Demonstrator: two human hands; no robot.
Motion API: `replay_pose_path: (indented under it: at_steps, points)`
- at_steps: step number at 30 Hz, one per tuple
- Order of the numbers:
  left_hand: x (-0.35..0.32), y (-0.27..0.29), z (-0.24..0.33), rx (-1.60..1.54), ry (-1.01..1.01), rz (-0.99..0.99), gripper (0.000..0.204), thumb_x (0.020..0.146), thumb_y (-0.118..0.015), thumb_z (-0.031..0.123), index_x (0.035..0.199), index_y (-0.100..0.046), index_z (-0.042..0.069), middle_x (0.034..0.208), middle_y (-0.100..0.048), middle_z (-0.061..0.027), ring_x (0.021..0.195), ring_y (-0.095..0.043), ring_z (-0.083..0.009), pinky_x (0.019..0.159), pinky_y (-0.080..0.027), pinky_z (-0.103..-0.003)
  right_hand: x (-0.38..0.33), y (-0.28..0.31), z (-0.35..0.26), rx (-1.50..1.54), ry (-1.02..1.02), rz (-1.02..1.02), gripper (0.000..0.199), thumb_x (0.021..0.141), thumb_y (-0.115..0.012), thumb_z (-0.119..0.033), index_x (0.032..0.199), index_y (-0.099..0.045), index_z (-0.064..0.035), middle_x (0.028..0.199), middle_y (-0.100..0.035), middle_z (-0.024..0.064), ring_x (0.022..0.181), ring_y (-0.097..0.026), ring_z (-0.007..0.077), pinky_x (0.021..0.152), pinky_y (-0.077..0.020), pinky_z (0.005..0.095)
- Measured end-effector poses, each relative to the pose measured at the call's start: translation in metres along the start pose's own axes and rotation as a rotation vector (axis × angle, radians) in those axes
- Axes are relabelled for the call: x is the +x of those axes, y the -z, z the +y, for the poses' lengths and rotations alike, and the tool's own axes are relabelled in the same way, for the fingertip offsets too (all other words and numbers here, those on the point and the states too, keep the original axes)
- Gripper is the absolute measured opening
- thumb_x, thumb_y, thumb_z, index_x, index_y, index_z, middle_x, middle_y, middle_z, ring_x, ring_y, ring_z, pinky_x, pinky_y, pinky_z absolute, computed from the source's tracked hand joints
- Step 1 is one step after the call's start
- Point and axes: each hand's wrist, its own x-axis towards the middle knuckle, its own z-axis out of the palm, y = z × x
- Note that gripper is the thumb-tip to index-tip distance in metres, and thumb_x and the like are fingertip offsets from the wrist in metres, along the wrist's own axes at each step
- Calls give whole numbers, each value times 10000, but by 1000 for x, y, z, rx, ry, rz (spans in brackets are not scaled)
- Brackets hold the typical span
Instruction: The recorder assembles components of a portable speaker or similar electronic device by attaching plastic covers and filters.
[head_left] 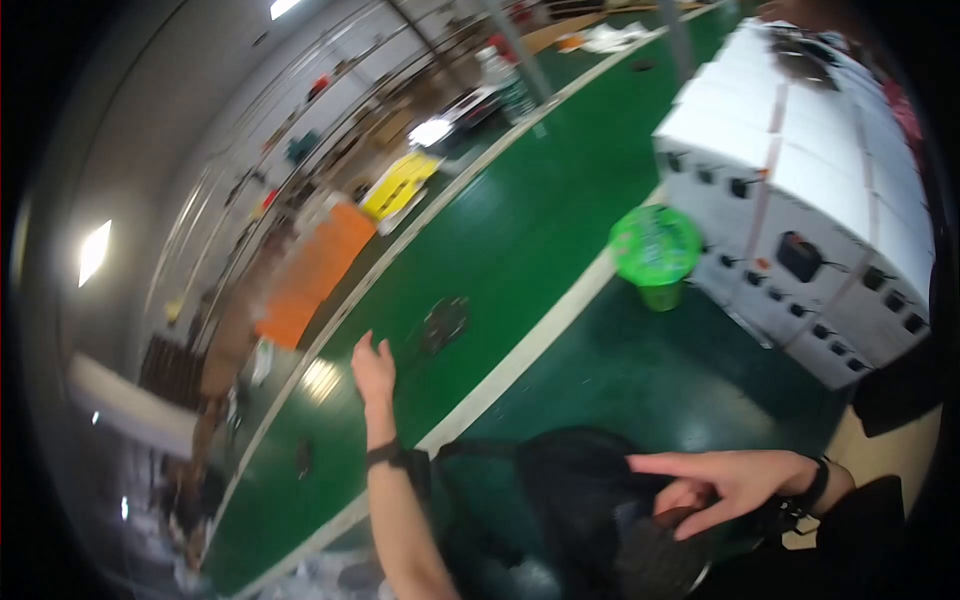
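Note:
My left hand (373, 372) reaches out over the green floor (520, 240), thumb and fingers apart, with nothing in it. A dark band circles that wrist. Lower right, my right hand (740, 482) has its index finger stretched out and its thumb apart, while the other fingers bend under the palm. Nothing shows in its grasp. Below its thumb is a dark, blurred, rounded thing (660, 555) whose kind I cannot make out. Beside this hand, black cloth (580, 470) hangs or lies in soft folds.
Stacked white boxes (725, 110) with pictures of black devices stand at the right, a dark item (803, 60) on top. Beside them is a bright green bin (655, 250). Pale lines cross the floor. An orange panel (318, 270) and a yellow sign (400, 185) are at the left.

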Motion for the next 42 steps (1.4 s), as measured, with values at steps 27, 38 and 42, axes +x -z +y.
replay_pose_path:
  at_steps: [27,38,42]
  points:
    - [-7,104,81,-1113,184,-546,270,774,-633,121,970,-558,-48,892,-617,-82,767,-598,-145,691,-497,-289,-16,1,-14,493,-83,106,876,735,-592,165,1392,-49,-34,945,-585,156,729,-524,106,657,-455,225]
    - [-16,5,2,594,32,-268,542,751,-649,360,1120,-523,-16,844,-615,-224,769,-606,-387,692,-494,-423,-17,8,-20,597,-30,145,902,732,-582,175,1395,-12,-50,1014,-581,203,780,-568,130,694,-478,248]
    - [-18,-14,25,619,263,-278,963,711,-599,577,1373,-159,33,1342,-279,-268,1230,-312,-410,929,-260,-630,-16,9,-23,532,-93,148,891,742,-566,180,1396,-6,-53,1020,-579,197,788,-566,128,700,-478,250]
